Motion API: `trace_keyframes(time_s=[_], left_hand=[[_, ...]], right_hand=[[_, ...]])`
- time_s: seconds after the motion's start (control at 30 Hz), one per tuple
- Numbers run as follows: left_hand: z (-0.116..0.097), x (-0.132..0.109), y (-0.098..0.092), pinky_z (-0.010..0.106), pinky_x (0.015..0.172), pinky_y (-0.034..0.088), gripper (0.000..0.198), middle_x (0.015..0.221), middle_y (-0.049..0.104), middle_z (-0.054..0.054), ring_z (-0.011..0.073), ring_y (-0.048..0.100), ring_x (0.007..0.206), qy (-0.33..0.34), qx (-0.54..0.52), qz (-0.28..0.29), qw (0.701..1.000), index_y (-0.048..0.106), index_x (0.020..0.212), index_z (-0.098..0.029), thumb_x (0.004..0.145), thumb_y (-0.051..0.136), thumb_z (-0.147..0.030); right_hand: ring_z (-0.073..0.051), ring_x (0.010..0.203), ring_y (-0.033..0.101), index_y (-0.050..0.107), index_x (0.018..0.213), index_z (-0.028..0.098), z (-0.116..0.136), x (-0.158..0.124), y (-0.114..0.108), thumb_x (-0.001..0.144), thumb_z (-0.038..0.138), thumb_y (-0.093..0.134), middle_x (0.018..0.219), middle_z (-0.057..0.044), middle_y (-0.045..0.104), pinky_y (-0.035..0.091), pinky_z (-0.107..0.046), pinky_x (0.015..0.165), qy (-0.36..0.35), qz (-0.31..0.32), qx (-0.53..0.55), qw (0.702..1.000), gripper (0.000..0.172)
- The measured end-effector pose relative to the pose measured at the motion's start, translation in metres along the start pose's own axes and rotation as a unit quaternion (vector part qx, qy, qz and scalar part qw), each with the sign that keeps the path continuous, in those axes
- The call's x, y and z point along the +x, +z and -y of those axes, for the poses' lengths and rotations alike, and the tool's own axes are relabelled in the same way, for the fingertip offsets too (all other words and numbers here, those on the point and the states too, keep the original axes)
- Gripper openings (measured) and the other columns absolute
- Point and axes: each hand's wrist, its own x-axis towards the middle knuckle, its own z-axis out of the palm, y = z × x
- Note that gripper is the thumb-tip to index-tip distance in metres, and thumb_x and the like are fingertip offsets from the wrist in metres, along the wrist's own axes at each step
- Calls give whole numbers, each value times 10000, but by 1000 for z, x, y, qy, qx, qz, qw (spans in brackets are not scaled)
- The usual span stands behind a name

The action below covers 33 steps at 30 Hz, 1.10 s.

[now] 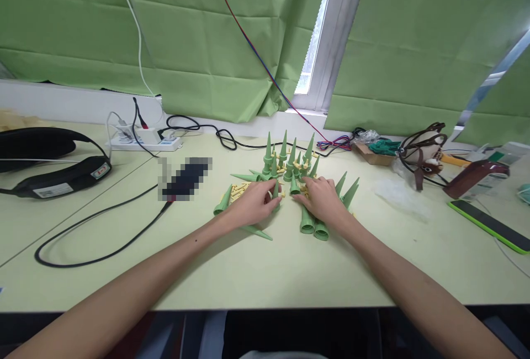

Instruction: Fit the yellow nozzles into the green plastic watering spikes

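Note:
My left hand [257, 202] is closed around a small green plastic cone [276, 194], which stands upright between thumb and fingers. My right hand [323, 200] rests just right of another upright green cone [294, 184]. Its thumb and forefinger are bent toward each other, and whatever lies between them is too small to make out. Behind both hands stands a group of pointed green cones [291, 156] with small yellow pieces among them. Beside my left hand, a heap of yellow pegs [239, 190] is partly hidden. Two wider cones [307, 223] lie below my right hand, open ends facing me.
On the left are a black headset-like device [66, 179], a power strip [144, 142] and a looping black cable [103, 262]. At right lie a green-edged phone [488, 225], a dark red bottle [476, 178], clear plastic wrap [399, 196] and a cardboard box [372, 154].

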Motion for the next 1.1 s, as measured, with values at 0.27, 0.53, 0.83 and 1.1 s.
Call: trace_keyframes(time_s=[0.27, 0.53, 0.83, 1.1], left_hand=[[-1, 0, 0, 273, 592, 403, 177, 686, 642, -1, 182, 602, 638, 8, 4, 0, 1000, 573, 925, -208, 894, 497, -364], [-1, 0, 0, 268, 590, 401, 164, 680, 636, -9, 171, 595, 629, 6, 6, 0, 1000, 568, 924, -210, 897, 497, -355], [-1, 0, 0, 272, 580, 394, 168, 683, 640, -6, 176, 596, 624, 7, 10, -4, 1000, 568, 932, -212, 896, 496, -359], [0, 0, 1, 271, 565, 392, 168, 670, 639, -3, 178, 595, 605, 2, 9, -10, 1000, 561, 922, -211, 895, 495, -363]], right_hand=[[-292, 945, 630, 580, 1126, 120, 1, 0, -5, 896, 254, 610, 951, -116, 708, 337, -369, 852, 30, 18, -5, 999, 267], [-251, 876, 647, 568, 1115, 130, -1, 0, -2, 893, 152, 568, 913, -93, 713, 343, -346, 836, 30, 20, 18, 999, 222], [-228, 867, 646, 559, 1124, 159, -1, -2, -1, 886, 114, 548, 882, -81, 706, 380, -301, 774, 11, 15, 66, 998, 242], [-214, 804, 642, 580, 1111, 163, 3, -5, -1, 874, 154, 583, 860, -66, 703, 413, -278, 685, 3, -21, 114, 993, 237]])
